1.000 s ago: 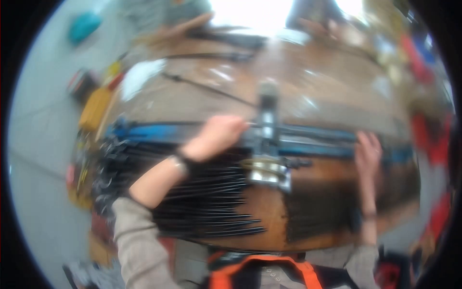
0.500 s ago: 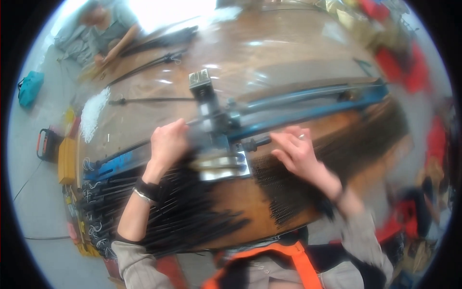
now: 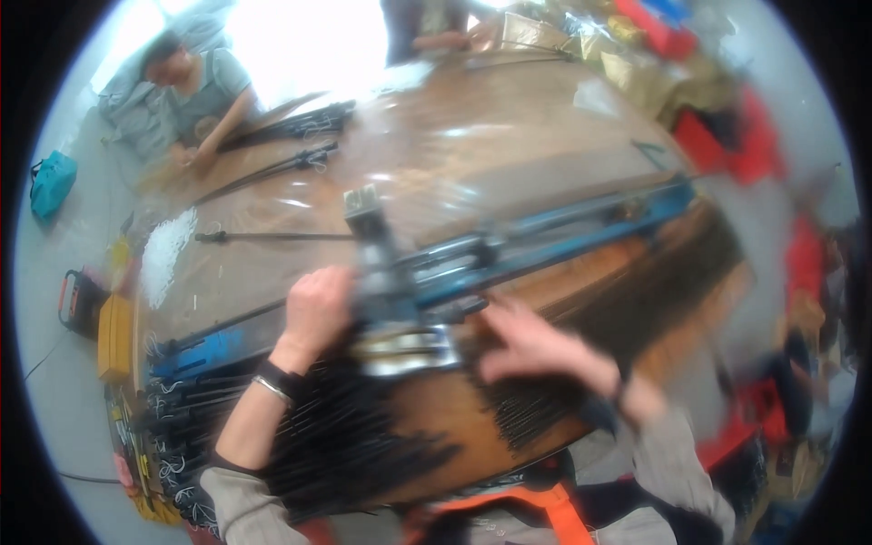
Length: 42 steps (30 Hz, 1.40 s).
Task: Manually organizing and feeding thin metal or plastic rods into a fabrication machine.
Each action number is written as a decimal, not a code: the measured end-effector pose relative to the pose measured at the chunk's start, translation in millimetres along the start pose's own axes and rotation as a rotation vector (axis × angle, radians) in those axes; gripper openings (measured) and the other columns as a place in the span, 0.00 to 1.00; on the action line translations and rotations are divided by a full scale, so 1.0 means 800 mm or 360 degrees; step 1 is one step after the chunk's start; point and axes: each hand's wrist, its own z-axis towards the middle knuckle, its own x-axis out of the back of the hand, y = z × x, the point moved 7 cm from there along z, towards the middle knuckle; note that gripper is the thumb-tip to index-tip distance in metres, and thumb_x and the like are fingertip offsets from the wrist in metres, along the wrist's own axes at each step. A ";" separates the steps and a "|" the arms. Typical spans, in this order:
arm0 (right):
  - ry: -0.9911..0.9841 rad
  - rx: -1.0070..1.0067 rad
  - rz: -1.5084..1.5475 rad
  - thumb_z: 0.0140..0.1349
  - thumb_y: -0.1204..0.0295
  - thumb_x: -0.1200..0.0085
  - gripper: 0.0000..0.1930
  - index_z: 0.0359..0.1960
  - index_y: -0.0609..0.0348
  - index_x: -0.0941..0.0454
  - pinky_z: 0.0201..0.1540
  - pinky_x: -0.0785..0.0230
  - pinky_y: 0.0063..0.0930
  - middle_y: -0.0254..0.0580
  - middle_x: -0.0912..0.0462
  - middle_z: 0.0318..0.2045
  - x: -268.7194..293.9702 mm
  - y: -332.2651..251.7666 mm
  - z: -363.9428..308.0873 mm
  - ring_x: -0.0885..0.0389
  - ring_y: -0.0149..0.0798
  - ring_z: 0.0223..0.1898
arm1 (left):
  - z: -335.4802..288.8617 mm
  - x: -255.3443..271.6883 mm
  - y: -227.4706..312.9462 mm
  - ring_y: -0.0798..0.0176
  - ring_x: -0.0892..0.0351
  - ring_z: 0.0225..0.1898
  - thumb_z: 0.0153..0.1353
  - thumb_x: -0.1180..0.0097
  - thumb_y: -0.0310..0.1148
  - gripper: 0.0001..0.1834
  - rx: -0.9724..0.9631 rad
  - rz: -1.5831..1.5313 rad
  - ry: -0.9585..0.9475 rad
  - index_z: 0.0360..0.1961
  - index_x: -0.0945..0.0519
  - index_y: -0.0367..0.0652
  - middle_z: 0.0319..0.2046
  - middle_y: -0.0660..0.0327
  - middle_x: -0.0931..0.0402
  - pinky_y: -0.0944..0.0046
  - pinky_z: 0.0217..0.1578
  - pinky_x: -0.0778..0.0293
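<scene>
A blue steel frame [image 3: 554, 245] with long metal rods crosses the table, carrying an upright metal clamp block [image 3: 386, 277] in the middle. My left hand [image 3: 318, 313] is curled at the block's left side, closed around a thin black rod [image 3: 245, 316] that runs in from the left; its fingertips are hidden. My right hand [image 3: 527, 343], smeared by motion, is just right of the block, thumb and fingers apart. Its fingertips are close to a short black fitting [image 3: 468, 307]; whether they touch it I cannot tell. A shiny metal plate [image 3: 409, 352] sits below the block.
Bundled black rods [image 3: 336, 436] lie near me, with a pile of thin dark rods [image 3: 627, 313] at right. White small pieces [image 3: 168, 254] are heaped at left, near a yellow box [image 3: 114, 336]. A person [image 3: 195, 100] works at the far left, handling something beside black rods [image 3: 295, 127].
The view has shifted, so the scene sits lower and more to the left. My right hand has moved down and closer to the block, its fingers spreading. My left hand stays beside the block.
</scene>
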 end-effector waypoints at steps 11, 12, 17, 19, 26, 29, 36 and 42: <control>0.0101 0.0225 0.0277 0.56 0.70 0.34 0.14 0.43 0.61 0.18 0.47 0.24 0.41 0.49 0.16 0.41 -0.018 0.010 0.008 0.17 0.51 0.45 | -0.078 0.061 -0.001 0.53 0.26 0.48 0.58 0.38 0.34 0.21 0.0393 0.0359 0.0027 0.54 0.22 0.51 0.44 0.60 0.22 0.49 0.50 0.39; 0.0177 0.0132 0.0383 0.56 0.73 0.35 0.11 0.40 0.62 0.18 0.46 0.24 0.40 0.49 0.15 0.39 -0.018 0.021 0.006 0.16 0.50 0.43 | -0.102 0.066 0.043 0.54 0.26 0.47 0.57 0.36 0.35 0.19 0.0437 0.0285 -0.0147 0.50 0.21 0.50 0.42 0.61 0.23 0.50 0.49 0.40; 0.0132 0.0138 0.0375 0.56 0.73 0.34 0.09 0.37 0.60 0.16 0.49 0.23 0.39 0.48 0.14 0.41 -0.024 0.009 0.001 0.16 0.51 0.47 | -0.237 0.057 0.168 0.59 0.27 0.43 0.52 0.32 0.36 0.14 0.0840 -0.0069 -0.0645 0.39 0.19 0.48 0.36 0.64 0.26 0.53 0.45 0.39; 0.0020 0.0082 0.0288 0.57 0.74 0.35 0.08 0.37 0.61 0.17 0.47 0.24 0.38 0.48 0.14 0.40 -0.023 0.010 -0.004 0.16 0.51 0.44 | -0.244 0.066 0.178 0.59 0.27 0.43 0.51 0.32 0.36 0.14 0.0848 -0.0087 -0.0516 0.38 0.19 0.48 0.36 0.64 0.26 0.54 0.45 0.38; 0.0275 0.0238 0.0112 0.57 0.76 0.36 0.06 0.35 0.61 0.19 0.41 0.25 0.36 0.45 0.16 0.34 0.009 -0.036 -0.005 0.18 0.46 0.36 | -0.281 0.058 0.205 0.59 0.27 0.39 0.50 0.33 0.35 0.14 0.0721 -0.0093 -0.0401 0.38 0.19 0.47 0.35 0.64 0.26 0.57 0.40 0.33; 0.0145 -0.0190 0.0268 0.56 0.77 0.36 0.07 0.36 0.61 0.19 0.40 0.27 0.35 0.44 0.18 0.31 0.031 -0.022 -0.014 0.20 0.44 0.35 | -0.264 0.065 0.203 0.60 0.27 0.35 0.49 0.33 0.34 0.14 0.0640 -0.0188 -0.0128 0.38 0.19 0.46 0.32 0.64 0.25 0.59 0.37 0.32; -0.0010 -0.0016 0.0181 0.55 0.74 0.34 0.07 0.35 0.58 0.16 0.35 0.28 0.34 0.41 0.19 0.27 0.008 -0.024 -0.020 0.21 0.43 0.30 | -0.230 0.052 0.184 0.59 0.25 0.27 0.54 0.35 0.31 0.12 0.0633 -0.0158 -0.0196 0.40 0.19 0.44 0.24 0.62 0.30 0.61 0.26 0.29; -0.0068 0.0190 -0.0005 0.53 0.73 0.36 0.05 0.31 0.56 0.19 0.36 0.29 0.36 0.39 0.21 0.31 0.039 -0.028 -0.040 0.22 0.43 0.34 | -0.195 0.057 0.201 0.57 0.25 0.25 0.59 0.37 0.29 0.11 0.0611 -0.0247 -0.0428 0.44 0.18 0.43 0.22 0.59 0.30 0.59 0.24 0.27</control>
